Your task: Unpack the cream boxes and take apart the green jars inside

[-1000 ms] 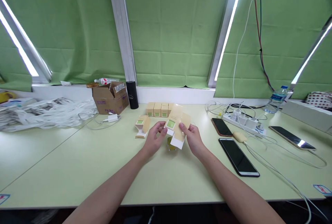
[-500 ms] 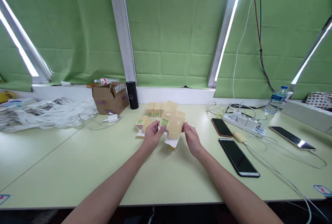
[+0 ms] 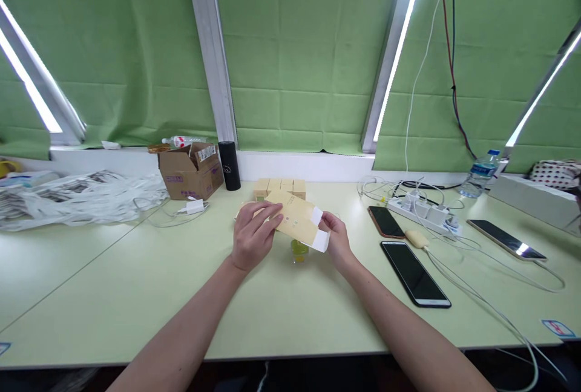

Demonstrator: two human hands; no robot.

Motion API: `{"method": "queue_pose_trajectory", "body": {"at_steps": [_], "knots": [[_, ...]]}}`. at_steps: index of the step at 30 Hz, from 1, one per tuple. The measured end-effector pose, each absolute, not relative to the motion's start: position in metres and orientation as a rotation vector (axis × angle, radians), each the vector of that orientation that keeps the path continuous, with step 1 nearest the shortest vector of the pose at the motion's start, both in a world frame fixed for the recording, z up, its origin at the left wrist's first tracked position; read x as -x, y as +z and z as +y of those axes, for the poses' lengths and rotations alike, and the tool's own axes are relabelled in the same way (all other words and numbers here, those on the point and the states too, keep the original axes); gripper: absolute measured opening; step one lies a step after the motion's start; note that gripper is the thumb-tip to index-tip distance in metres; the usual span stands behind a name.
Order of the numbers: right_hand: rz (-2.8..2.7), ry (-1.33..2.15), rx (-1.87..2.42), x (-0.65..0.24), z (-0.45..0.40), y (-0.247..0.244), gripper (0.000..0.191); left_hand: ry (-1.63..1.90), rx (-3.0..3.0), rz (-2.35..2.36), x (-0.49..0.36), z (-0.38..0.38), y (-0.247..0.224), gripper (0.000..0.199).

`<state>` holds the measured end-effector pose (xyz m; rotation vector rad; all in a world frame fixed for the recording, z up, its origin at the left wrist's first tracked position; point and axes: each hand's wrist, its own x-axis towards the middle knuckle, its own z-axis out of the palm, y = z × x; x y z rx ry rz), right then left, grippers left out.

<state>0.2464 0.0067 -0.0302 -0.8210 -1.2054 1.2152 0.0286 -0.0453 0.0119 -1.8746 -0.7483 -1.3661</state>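
Observation:
A flattened tan carton with white inner flaps is held up between my two hands, above the table. My left hand grips its left end, fingers laid over the top. At the right end, my right hand pinches the carton beside the white flaps. Beneath it on the table sits a small clear item with green and yellow parts, partly hidden. Behind the carton stands a row of several small tan boxes. Another tan carton by my left hand is mostly covered.
To the left are a brown cardboard box, a black cylinder, a white charger and a heap of white strips. On the right lie a large phone, a smaller phone, a power strip and trailing cables.
The carton in my hands has gone from partly unfolded to a flat, slanted piece. My left hand has shifted left and turned over, now covering the loose carton there.

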Motion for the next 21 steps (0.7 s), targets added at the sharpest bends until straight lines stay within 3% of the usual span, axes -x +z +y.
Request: {"method": "queue_pose_trajectory", "body": {"at_steps": [6,12,16,21], "knots": [[-1.218,1.203,0.838,-0.247,0.008,-0.032,0.034,-1.308,1.767,-0.766,-0.030,-0.052,0.015,0.034],[-1.338,1.051,0.883,-0.249,0.011,-0.034,0.031,-1.755,1.562,-1.168,-0.019,-0.046,0.028,0.007],[-1.353,1.046,0.893,-0.249,0.010,-0.035,0.033,-2.096,1.261,-1.684,0.017,-0.030,0.042,0.032],[-1.361,1.046,0.909,-0.248,0.007,-0.032,0.033,-2.074,1.036,-2.165,0.083,-0.015,0.039,0.032]]}}
